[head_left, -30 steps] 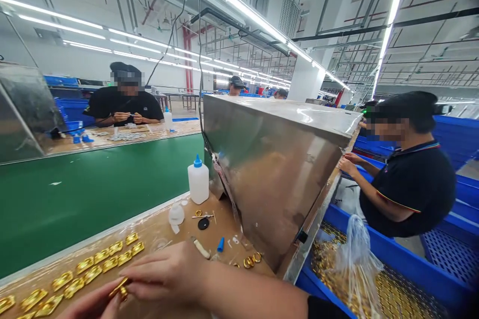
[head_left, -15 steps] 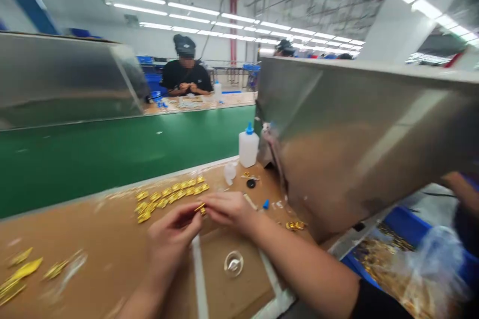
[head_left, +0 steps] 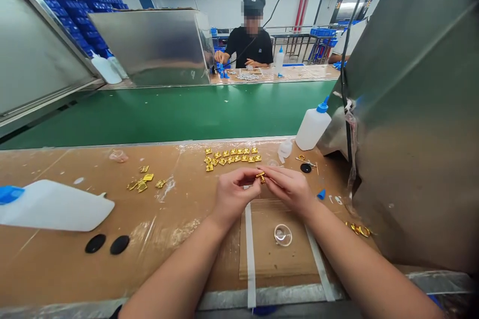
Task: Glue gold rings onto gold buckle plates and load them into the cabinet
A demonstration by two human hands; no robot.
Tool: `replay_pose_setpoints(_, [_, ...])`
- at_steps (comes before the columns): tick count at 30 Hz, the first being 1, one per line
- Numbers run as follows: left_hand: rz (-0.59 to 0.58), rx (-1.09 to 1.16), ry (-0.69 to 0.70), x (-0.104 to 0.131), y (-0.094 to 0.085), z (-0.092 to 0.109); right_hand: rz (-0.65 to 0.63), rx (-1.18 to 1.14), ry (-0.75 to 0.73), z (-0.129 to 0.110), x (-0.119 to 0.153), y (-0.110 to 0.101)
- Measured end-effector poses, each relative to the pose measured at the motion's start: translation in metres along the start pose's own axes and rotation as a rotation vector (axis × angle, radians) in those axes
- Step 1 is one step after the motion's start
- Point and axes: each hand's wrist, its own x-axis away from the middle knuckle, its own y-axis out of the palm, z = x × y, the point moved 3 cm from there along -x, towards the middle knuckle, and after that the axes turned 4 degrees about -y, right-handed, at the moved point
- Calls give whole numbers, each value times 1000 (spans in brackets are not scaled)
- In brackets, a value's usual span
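Note:
My left hand (head_left: 237,193) and my right hand (head_left: 288,187) meet above the bench, both closed on one small gold metal piece (head_left: 261,177). Fingers cover most of it, so its exact kind is hidden. Just beyond the hands, square gold pieces (head_left: 234,159) lie in two rough rows. Below the hands is a taped cardboard pad (head_left: 262,259) with a small clear cup (head_left: 283,235) on it. More gold pieces (head_left: 142,187) sit in a loose group to the left.
A white squeeze bottle (head_left: 313,128) stands beside a metal panel (head_left: 415,124) at right. Another bottle (head_left: 63,207) lies on its side at left, near two black discs (head_left: 119,244). Beyond the green belt (head_left: 187,109), a person (head_left: 250,42) sits working.
My view has swung left and levelled, bringing the lying bottle and black discs into sight. Both hands still hold the gold piece together. The person opposite has moved their hands apart.

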Motion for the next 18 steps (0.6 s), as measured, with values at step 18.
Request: replay_pose_setpoints(18, [1, 15, 58, -1, 0, -3, -2, -10, 4, 3, 3, 2])
